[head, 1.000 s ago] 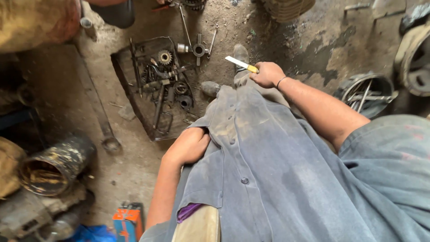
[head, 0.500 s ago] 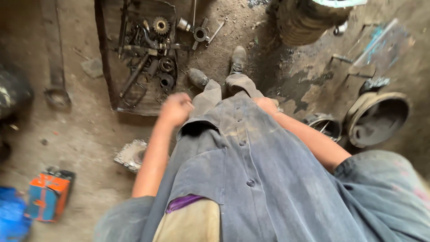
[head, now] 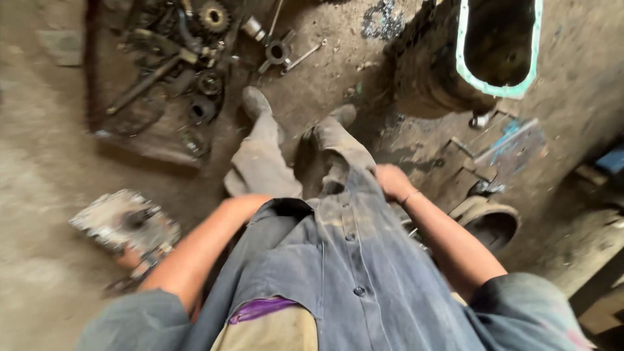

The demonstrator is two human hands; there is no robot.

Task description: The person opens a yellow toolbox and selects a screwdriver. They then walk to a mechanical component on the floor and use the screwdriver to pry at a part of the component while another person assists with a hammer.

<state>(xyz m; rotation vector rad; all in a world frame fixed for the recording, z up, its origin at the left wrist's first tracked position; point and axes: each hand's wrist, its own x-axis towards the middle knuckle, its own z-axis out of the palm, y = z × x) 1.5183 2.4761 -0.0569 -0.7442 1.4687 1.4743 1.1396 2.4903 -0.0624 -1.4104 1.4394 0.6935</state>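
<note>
I stand looking down my grey-blue shirt (head: 351,260) and dusty trousers (head: 260,162) to my shoes (head: 255,103). My left forearm runs up to the shirt's hem, and my left hand (head: 250,200) is mostly hidden there against my thigh. My right hand (head: 392,182) rests on the shirt's right edge by my right thigh with its fingers curled; nothing shows in it. The picture is blurred by motion.
A dark tray (head: 136,146) of gears and greasy metal parts lies on the dirt floor ahead left, a cross-shaped part (head: 276,52) and a wrench (head: 304,56) beside it. A big housing with a teal gasket (head: 497,88) stands ahead right. A flat metal part (head: 123,221) lies left, a round drum (head: 494,224) right.
I have risen and the view has swung right. My right hand came back from its reach to my thigh; the white and yellow tool it held is out of sight. My left hand slid under the shirt's hem.
</note>
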